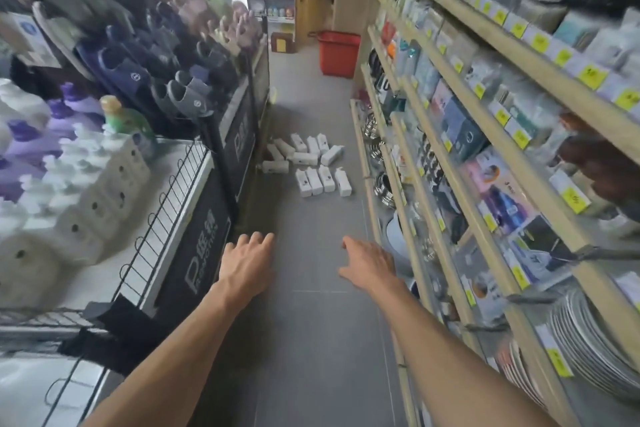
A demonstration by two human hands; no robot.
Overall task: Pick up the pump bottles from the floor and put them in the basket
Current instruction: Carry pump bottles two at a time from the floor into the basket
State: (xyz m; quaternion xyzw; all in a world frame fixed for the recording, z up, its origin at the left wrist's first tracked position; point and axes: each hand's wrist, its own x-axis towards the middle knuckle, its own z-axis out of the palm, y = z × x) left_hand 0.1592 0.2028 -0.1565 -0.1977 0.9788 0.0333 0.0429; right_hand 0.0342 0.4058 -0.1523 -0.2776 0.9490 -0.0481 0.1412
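Several rows of white bottles (86,191) fill the wire-edged bin (166,204) at far left, with purple bottles (69,104) and 1 green bottle (124,118) behind them. Just right of these, slippers (138,55) hang on a slanted rack. Next comes the left hand (247,262), stretched forward over the grey floor (311,340) close to the bin's dark front panel, palm down, fingers loose and slightly apart, holding nothing. Farther up the aisle the pump bottles (308,163) lie on the floor in a loose cluster at the foot of the left display. 4 of them sit side by side in the near row, and the others are tumbled at mixed angles behind (blur makes an exact count unsafe). At the aisle's far end the red basket (339,52) stands on the floor beside the end of the shelves (485,135), well apart from the pump bottles. The right hand (370,265) reaches forward level with the left, palm down, fingers relaxed and spread, also empty. Both hands are well short of the pump bottles. The shelves, lined with packaged goods and yellow price tags (538,42), run along the right side, and stacked plates (588,340) rest low at far right.
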